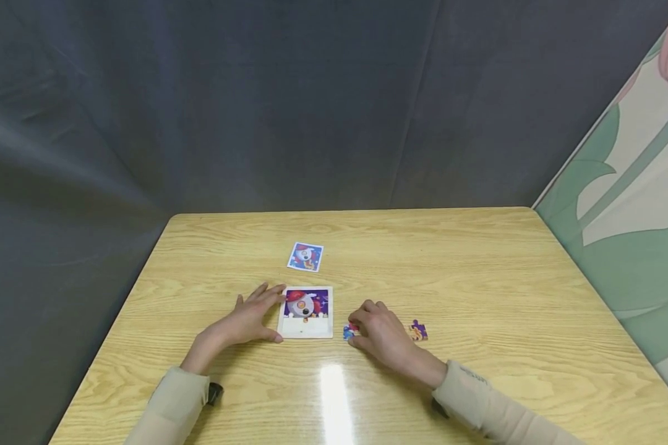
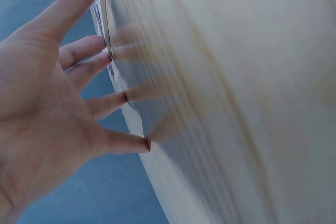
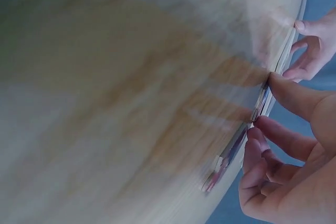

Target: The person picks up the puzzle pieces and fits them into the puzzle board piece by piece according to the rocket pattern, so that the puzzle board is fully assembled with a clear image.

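Observation:
A white square puzzle tray (image 1: pixel 304 333) lies on the table, its upper part filled with a picture of a white cartoon figure with a red top. My left hand (image 1: pixel 252 317) spreads at its left side, fingers straight, with the thumb and a finger at the tray's edge. To the right of the tray, my right hand (image 1: pixel 383 334) pinches a blue-and-red puzzle piece (image 1: pixel 348 332) between thumb and index finger, low at the tabletop. Partly behind that hand lies a purple-and-orange puzzle piece (image 1: pixel 419 330). In the right wrist view, flat pieces (image 3: pixel 223 167) lie beside the curled fingers.
A small picture card (image 1: pixel 305 257) with a similar figure lies behind the tray. The wooden table (image 1: pixel 456 259) meets a dark curtain (image 1: pixel 312 111) at the back. Floral fabric (image 1: pixel 640 204) hangs along the right side.

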`<state>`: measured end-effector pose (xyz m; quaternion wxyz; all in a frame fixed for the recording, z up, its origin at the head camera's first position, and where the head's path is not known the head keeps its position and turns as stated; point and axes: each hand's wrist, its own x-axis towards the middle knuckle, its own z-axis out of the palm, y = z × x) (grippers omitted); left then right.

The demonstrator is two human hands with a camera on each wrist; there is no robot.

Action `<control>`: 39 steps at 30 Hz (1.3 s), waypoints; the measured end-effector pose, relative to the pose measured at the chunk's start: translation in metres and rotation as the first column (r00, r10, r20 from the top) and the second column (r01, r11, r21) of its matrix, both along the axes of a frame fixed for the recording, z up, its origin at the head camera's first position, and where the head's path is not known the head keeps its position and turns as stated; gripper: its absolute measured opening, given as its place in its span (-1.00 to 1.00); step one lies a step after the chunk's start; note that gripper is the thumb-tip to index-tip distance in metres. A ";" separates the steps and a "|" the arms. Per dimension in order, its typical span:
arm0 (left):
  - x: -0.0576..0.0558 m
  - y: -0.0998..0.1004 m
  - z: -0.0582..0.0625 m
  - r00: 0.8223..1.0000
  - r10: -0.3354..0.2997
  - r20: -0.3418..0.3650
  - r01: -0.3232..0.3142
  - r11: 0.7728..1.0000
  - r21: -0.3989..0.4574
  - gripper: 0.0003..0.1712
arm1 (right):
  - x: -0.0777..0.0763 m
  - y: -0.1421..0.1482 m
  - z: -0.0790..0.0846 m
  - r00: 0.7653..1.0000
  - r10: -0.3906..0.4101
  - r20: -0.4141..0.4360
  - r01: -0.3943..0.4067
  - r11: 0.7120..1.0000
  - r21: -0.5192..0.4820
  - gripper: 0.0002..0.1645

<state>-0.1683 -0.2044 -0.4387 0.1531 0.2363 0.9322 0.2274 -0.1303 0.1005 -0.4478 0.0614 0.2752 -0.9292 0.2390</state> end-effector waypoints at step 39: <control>0.000 0.000 0.000 1.000 0.001 -0.008 -0.001 1.000 0.001 -0.09 | -0.026 -0.032 0.014 0.975 0.182 -0.131 -0.189 0.981 -0.043 -0.54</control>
